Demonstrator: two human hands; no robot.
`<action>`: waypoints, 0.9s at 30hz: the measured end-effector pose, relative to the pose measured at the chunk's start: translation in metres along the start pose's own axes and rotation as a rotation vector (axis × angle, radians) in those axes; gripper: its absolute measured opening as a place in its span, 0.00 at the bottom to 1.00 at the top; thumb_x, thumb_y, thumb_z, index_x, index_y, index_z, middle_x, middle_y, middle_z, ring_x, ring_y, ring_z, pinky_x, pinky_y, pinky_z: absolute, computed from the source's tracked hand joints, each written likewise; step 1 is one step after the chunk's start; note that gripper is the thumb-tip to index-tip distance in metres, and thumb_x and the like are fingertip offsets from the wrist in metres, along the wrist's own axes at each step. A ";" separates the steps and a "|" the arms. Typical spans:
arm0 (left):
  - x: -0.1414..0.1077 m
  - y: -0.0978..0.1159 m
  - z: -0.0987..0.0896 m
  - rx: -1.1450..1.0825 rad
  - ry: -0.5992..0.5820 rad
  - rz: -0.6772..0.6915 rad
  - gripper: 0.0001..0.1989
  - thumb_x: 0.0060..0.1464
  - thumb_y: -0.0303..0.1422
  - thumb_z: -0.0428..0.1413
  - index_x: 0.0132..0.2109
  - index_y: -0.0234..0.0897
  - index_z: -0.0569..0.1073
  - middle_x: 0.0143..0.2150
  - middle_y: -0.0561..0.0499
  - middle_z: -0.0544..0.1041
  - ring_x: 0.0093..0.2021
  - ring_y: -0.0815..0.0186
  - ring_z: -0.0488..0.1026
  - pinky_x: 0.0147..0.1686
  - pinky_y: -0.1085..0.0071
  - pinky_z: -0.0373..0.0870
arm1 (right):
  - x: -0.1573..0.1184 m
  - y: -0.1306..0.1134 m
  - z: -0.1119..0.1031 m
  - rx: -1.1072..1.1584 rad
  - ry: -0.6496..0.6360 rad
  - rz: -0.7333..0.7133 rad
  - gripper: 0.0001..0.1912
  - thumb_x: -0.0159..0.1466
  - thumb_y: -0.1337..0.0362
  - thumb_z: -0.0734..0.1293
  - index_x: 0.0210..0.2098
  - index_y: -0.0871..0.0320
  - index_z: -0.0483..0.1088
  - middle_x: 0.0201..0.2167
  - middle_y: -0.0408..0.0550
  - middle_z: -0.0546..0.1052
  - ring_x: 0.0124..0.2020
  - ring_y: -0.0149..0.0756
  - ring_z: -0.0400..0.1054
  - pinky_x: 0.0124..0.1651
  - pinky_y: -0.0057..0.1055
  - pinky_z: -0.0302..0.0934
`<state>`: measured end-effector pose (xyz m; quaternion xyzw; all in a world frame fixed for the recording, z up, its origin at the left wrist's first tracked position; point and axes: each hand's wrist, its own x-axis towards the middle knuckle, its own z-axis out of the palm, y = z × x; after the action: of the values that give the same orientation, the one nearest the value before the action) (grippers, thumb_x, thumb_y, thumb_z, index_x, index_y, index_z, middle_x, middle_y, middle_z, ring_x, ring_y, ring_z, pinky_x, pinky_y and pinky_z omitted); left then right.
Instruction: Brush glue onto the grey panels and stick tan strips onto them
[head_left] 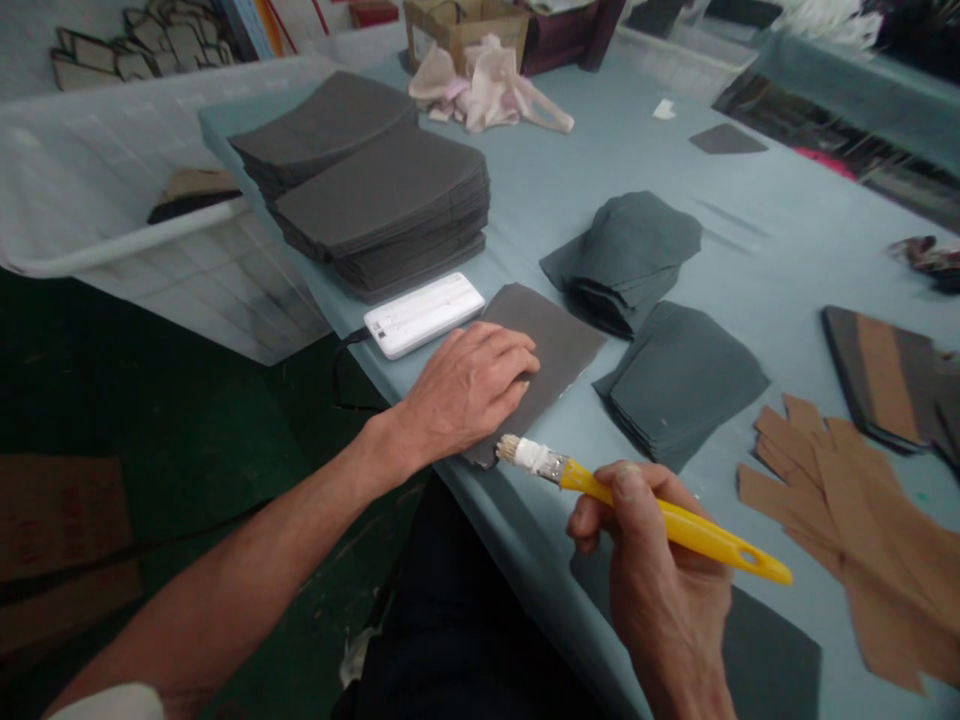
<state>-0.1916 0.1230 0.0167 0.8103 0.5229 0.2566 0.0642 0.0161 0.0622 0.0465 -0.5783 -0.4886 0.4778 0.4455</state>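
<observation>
My left hand (pixel 480 380) lies palm down on a dark grey panel (pixel 559 345) near the table edge, its fingers slightly bent. My right hand (pixel 652 560) grips a paintbrush with a yellow handle (pixel 705 535). White matter coats the brush's ferrule, and its bristles (pixel 508 447) touch or hover over the panel's near corner; I cannot tell which. Beyond my left hand sits a white power bank (pixel 426 313) with a black cable. A dark sheet (pixel 772 650) lies partly hidden beneath my right hand.
Tall stacks of grey panels (pixel 390 190) stand at the back left, beside a white plastic crate (pixel 172 250). Folded dark pieces (pixel 637 250) and a small pile (pixel 682 375) lie mid-table. Brown strips (pixel 862 520) spread at the right. A pale cloth (pixel 487 85) lies at the back.
</observation>
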 end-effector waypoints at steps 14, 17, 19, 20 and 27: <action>0.000 0.001 0.000 -0.014 0.000 -0.007 0.10 0.70 0.30 0.51 0.52 0.37 0.76 0.61 0.43 0.79 0.60 0.52 0.72 0.60 0.52 0.68 | -0.012 -0.013 0.013 -0.086 0.016 0.054 0.25 0.67 0.43 0.72 0.25 0.55 0.71 0.18 0.41 0.75 0.19 0.30 0.68 0.26 0.26 0.65; 0.000 0.001 0.000 -0.009 -0.003 -0.009 0.11 0.70 0.30 0.52 0.52 0.37 0.76 0.61 0.43 0.79 0.60 0.52 0.72 0.60 0.52 0.69 | -0.015 -0.016 0.012 -0.118 -0.020 0.049 0.25 0.67 0.44 0.72 0.25 0.55 0.71 0.18 0.41 0.75 0.19 0.29 0.67 0.26 0.26 0.64; 0.000 0.001 0.000 -0.009 -0.003 -0.009 0.10 0.70 0.30 0.52 0.52 0.37 0.76 0.61 0.43 0.79 0.60 0.53 0.72 0.60 0.52 0.69 | -0.016 -0.015 0.010 -0.146 -0.039 0.039 0.24 0.68 0.45 0.72 0.25 0.55 0.71 0.19 0.41 0.75 0.19 0.29 0.68 0.25 0.25 0.64; 0.000 0.001 0.000 -0.009 -0.001 -0.009 0.10 0.70 0.30 0.51 0.52 0.38 0.76 0.61 0.43 0.79 0.60 0.53 0.72 0.60 0.52 0.68 | -0.016 -0.014 0.009 -0.157 -0.048 0.024 0.23 0.68 0.46 0.72 0.25 0.55 0.71 0.19 0.41 0.76 0.19 0.29 0.68 0.25 0.25 0.64; 0.000 0.000 0.000 -0.006 0.011 -0.008 0.10 0.69 0.30 0.52 0.52 0.38 0.76 0.61 0.44 0.79 0.60 0.53 0.72 0.59 0.54 0.68 | -0.014 -0.007 0.003 -0.269 -0.184 -0.169 0.21 0.72 0.51 0.69 0.26 0.55 0.72 0.19 0.41 0.75 0.18 0.29 0.68 0.21 0.24 0.60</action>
<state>-0.1915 0.1227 0.0163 0.8066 0.5257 0.2623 0.0648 0.0113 0.0490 0.0549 -0.5435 -0.6337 0.4197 0.3562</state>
